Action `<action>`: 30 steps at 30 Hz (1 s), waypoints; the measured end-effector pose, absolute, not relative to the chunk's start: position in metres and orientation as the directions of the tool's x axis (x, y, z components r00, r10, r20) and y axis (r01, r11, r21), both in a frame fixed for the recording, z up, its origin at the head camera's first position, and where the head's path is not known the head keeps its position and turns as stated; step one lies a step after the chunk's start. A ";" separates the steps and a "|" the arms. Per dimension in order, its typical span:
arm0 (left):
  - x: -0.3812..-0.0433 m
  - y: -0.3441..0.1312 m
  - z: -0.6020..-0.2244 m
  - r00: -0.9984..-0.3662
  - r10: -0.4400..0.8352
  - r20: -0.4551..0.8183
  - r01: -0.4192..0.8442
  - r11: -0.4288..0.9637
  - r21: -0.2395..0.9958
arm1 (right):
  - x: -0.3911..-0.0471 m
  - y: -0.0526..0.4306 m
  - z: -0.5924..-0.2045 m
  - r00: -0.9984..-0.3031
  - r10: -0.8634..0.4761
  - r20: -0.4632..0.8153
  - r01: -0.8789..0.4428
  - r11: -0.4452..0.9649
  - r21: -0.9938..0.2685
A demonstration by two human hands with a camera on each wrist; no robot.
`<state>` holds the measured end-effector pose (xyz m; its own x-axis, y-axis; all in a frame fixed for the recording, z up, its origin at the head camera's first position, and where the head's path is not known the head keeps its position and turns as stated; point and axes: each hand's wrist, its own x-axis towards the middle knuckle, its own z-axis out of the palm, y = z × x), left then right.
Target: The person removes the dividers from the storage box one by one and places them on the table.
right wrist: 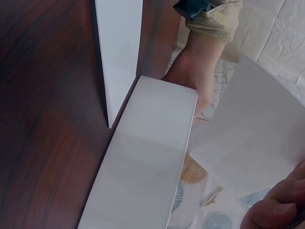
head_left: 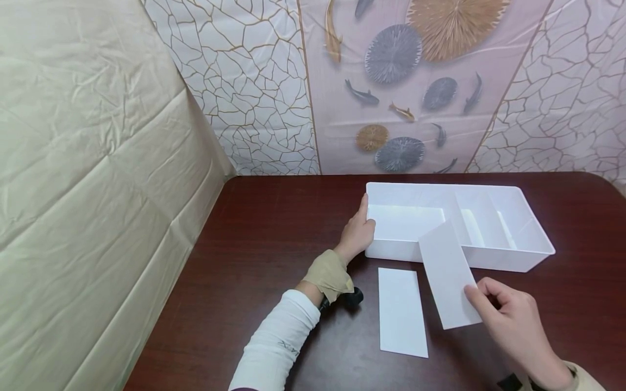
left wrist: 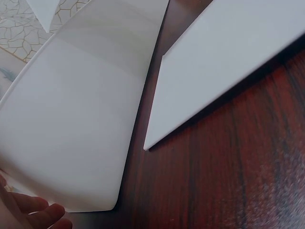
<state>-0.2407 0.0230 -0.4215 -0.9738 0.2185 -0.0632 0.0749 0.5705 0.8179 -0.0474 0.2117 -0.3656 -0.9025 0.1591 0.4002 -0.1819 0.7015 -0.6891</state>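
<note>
White and tilted, one panel (head_left: 446,277) is pinched by the fingers of the right hand (head_left: 515,317) near the tray (head_left: 499,259), whose left end the left hand's (head_left: 356,233) fingers clasp, while another panel (head_left: 402,315) lies on the desk (head_left: 274,233).

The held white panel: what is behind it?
In the head view, the tray's front wall and the table show either side; the stretch the panel covers cannot be seen.

White rectangular tray (head_left: 506,259), upright, far right on worktop (head_left: 235,255); two dividers toward right end, biggest compartment left. White panel (head_left: 400,315) lying flat, near side of tray. Second white panel (head_left: 446,279) raised, tilted, near right edge pinched by right hand (head_left: 513,315).
</note>
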 end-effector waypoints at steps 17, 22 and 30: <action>-0.241 0.023 -0.423 -0.974 0.220 -0.059 0.078 0.567 0.820 | -0.042 0.210 -0.370 -0.907 0.174 0.382 -0.166 0.687 -0.707; -0.241 0.023 -0.423 -0.974 0.217 -0.063 0.074 0.570 0.818 | -0.039 0.209 -0.372 -0.912 0.178 0.369 -0.155 0.683 -0.714; -0.241 0.023 -0.422 -0.974 0.218 -0.063 0.074 0.568 0.820 | -0.040 0.210 -0.378 -0.914 0.176 0.365 -0.159 0.672 -0.723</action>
